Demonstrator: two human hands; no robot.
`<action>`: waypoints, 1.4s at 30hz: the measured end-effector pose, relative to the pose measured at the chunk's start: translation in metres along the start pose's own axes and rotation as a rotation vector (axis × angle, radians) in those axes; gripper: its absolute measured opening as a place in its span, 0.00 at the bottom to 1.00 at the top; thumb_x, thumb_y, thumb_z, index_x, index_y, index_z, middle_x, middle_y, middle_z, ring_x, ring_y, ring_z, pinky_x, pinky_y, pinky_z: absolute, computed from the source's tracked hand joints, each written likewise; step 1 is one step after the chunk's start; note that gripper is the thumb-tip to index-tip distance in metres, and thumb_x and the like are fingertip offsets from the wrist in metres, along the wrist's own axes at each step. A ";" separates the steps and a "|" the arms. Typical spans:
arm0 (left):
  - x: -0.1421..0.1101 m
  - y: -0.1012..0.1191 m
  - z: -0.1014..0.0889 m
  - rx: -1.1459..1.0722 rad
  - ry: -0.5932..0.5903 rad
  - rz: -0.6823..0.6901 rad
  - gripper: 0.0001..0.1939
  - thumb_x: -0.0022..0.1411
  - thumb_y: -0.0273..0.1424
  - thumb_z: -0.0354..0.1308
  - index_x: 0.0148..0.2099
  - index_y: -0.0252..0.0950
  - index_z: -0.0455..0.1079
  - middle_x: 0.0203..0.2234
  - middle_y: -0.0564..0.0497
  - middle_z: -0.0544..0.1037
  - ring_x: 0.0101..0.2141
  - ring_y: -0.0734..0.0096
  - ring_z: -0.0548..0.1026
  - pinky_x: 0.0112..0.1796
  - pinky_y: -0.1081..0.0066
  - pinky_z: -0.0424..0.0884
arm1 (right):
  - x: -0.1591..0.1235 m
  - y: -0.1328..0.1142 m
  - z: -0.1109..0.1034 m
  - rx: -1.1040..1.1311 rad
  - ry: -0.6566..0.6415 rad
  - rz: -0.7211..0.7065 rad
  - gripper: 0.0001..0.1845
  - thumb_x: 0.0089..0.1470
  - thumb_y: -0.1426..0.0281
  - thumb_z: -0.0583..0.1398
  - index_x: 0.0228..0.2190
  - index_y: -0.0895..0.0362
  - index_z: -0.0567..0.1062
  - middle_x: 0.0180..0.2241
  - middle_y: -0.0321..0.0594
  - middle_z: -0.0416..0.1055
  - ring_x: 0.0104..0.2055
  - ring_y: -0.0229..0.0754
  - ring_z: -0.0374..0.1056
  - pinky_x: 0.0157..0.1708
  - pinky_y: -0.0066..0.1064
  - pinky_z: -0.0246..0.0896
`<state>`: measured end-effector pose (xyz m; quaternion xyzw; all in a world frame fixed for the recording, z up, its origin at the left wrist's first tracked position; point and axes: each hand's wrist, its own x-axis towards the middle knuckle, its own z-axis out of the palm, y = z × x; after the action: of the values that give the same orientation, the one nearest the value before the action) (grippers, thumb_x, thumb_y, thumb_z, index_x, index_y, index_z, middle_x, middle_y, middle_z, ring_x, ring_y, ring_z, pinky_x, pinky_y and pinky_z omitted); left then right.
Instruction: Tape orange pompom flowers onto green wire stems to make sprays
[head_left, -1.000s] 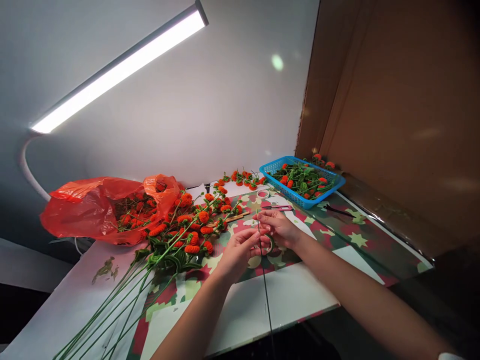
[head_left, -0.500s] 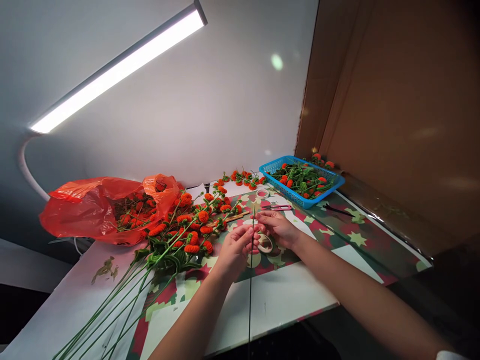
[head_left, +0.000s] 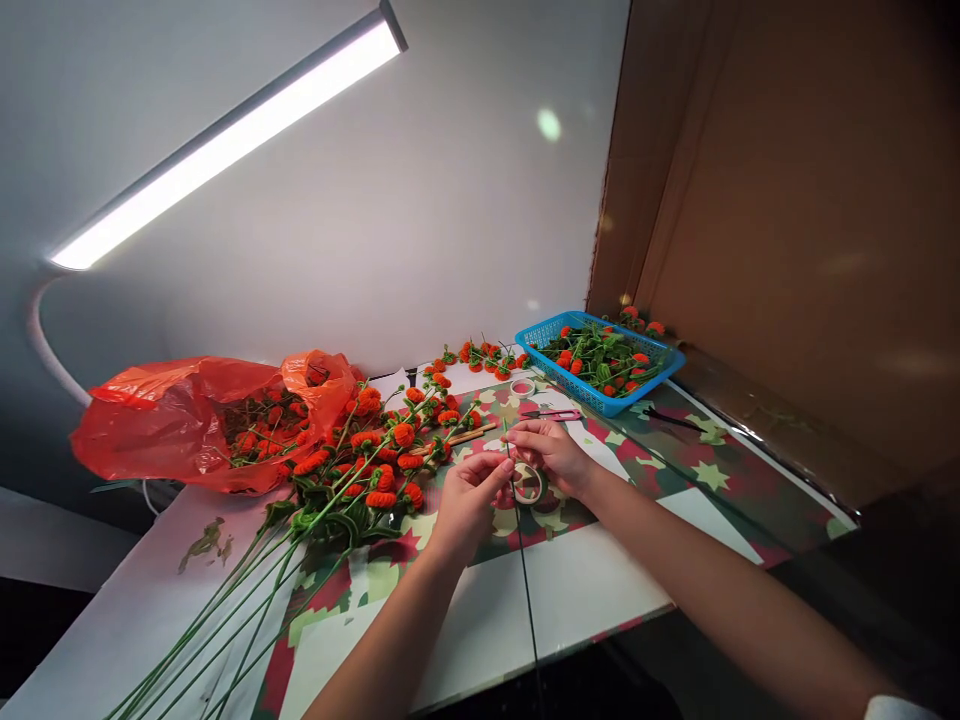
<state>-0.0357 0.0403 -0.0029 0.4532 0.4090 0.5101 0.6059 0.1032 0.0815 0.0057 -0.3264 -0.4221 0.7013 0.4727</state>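
A long thin flower stem wire [head_left: 527,590] hangs from my fingers, its dark lower part reaching below the table edge. My left hand [head_left: 476,490] pinches it between thumb and fingertips. Just above, my right hand [head_left: 553,452] has its thumb and forefinger closed on the greenish upper end of the wire. A roll of pale tape [head_left: 541,484] lies behind and below my fingers. Beyond them are pink-handled thread snips [head_left: 553,415] and a smaller white tape roll [head_left: 523,388].
Orange flowers on green stems [head_left: 382,478] lie in a pile at left, beside a red plastic bag [head_left: 150,425] holding more. A blue basket [head_left: 615,407] of flowers and leaves stands at back right. A lit lamp [head_left: 232,140] hangs above left; cardboard [head_left: 787,200] walls the right.
The lower part of the stem wire has swung to the right and now slants. My fingers have shifted slightly around its top; the view has moved a little.
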 end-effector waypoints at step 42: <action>0.245 0.022 0.168 1.451 -0.351 0.603 0.10 0.57 0.32 0.53 0.35 0.36 0.76 0.26 0.46 0.77 0.28 0.62 0.73 0.29 0.68 0.65 | -0.026 -0.017 -0.052 0.163 0.082 0.015 0.20 0.35 0.56 0.68 0.23 0.61 0.74 0.17 0.31 0.64 0.18 0.28 0.53 0.19 0.23 0.44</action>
<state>0.1556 0.2615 0.0534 0.8982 0.3974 0.1804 0.0520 0.1634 0.0752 -0.0002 -0.3184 -0.3414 0.7230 0.5092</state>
